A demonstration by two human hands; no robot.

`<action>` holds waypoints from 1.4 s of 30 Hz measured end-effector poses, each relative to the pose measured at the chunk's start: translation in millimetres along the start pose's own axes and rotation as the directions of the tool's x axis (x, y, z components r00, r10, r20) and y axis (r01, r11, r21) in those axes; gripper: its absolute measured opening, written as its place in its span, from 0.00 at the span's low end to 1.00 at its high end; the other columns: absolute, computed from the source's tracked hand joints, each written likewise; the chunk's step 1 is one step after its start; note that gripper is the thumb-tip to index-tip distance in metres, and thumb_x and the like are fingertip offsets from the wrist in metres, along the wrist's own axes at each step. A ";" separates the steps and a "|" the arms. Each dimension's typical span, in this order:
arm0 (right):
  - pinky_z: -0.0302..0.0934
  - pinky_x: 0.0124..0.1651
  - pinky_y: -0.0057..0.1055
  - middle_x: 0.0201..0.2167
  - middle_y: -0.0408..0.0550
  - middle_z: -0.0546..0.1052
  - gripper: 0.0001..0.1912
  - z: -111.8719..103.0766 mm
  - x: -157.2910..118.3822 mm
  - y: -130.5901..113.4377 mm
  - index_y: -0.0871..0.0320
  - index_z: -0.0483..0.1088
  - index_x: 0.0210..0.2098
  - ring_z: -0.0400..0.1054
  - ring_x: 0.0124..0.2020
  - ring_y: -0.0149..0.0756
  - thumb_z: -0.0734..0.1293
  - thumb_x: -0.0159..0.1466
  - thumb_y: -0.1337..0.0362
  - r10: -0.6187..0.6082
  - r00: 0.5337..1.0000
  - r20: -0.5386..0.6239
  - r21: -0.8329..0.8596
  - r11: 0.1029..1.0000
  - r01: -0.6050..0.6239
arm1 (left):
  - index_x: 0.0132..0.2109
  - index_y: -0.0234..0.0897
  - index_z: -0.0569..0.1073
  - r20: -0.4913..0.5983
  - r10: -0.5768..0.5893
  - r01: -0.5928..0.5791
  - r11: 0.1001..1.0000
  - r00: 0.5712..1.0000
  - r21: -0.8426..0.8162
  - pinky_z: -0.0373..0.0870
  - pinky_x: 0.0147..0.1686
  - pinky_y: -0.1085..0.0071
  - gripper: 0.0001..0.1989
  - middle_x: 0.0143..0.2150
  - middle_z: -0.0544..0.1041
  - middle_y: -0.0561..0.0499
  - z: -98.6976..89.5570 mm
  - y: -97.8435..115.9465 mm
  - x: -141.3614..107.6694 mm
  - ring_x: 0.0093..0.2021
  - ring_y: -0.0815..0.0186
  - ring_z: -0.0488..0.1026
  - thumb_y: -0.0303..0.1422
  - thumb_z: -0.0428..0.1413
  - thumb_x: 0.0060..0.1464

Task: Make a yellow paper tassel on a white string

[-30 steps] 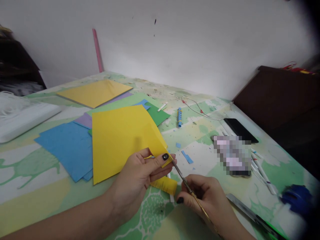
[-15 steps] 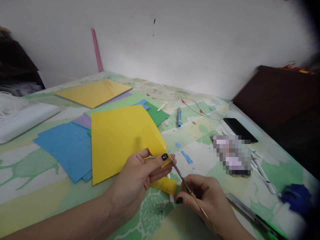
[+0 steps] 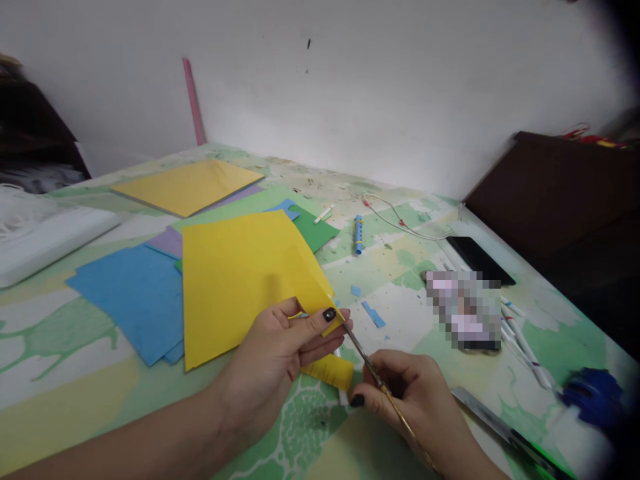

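Note:
A large yellow paper sheet (image 3: pixel 235 287) slants over the other papers, its near right corner pinched in my left hand (image 3: pixel 280 347). Thumb and fingers press on that corner, which curls slightly. My right hand (image 3: pixel 425 400) is closed around scissors (image 3: pixel 377 377) with a gold handle and silver blades, seen nearly edge-on. The blade tips meet the sheet's edge beside my left fingertips; how far apart the blades are I cannot tell. Under my left hand lies a curled yellow strip (image 3: pixel 333 371) with dark marks along it.
Blue sheets (image 3: pixel 135 293) and a green sheet (image 3: pixel 315 230) lie beneath. A yellow pad (image 3: pixel 190 187) is behind. Rightward are a rolled blue tube (image 3: pixel 359 235), blue scraps (image 3: pixel 373 313), a blurred-out phone (image 3: pixel 463 310), a black slab (image 3: pixel 481 260), a utility knife (image 3: pixel 490 413) and a blue object (image 3: pixel 593 397).

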State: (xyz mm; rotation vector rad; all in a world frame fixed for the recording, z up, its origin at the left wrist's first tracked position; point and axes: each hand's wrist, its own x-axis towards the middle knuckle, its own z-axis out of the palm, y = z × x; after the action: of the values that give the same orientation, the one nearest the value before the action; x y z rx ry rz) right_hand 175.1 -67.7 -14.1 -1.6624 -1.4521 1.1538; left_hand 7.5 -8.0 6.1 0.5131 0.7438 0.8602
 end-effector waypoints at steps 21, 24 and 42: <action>0.38 0.21 0.26 0.15 0.37 0.52 0.28 0.8 0.6 -0.3 0.59 0.60 0.16 0.44 0.20 0.26 0.71 0.47 0.42 0.012 1.000 -0.003 0.012 1.000 -0.012 | 0.42 0.30 0.73 -0.014 -0.005 0.005 1.000 1.000 -0.005 0.73 0.45 0.70 0.12 0.40 0.81 0.44 -0.5 -2.0 1.1 0.40 0.64 0.78 0.26 0.63 0.48; 0.38 0.21 0.27 0.15 0.37 0.52 0.27 0.5 0.6 0.0 0.59 0.59 0.16 0.44 0.20 0.26 0.71 0.48 0.43 0.006 1.000 0.002 0.023 1.000 -0.006 | 0.43 0.30 0.72 -0.014 -0.014 0.014 1.000 1.000 0.007 0.74 0.45 0.70 0.12 0.40 0.81 0.43 -0.2 -2.3 0.3 0.40 0.65 0.78 0.26 0.62 0.51; 0.36 0.19 0.23 0.15 0.34 0.52 0.26 -16.7 -3.5 -1.9 0.59 0.58 0.18 0.43 0.18 0.21 0.75 0.48 0.50 0.036 0.959 0.280 0.262 0.959 -0.112 | 0.31 0.29 0.75 0.115 -0.039 0.027 0.995 0.993 0.099 0.75 0.46 0.66 0.01 0.35 0.81 0.43 -5.8 15.8 3.3 0.42 0.60 0.78 0.23 0.58 0.49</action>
State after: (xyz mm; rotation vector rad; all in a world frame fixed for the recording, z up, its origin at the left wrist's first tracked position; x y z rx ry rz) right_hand 189.4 -69.4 -4.8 -1.4162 -1.3225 1.6011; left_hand -3.2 4.2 11.7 0.6310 0.6878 0.7591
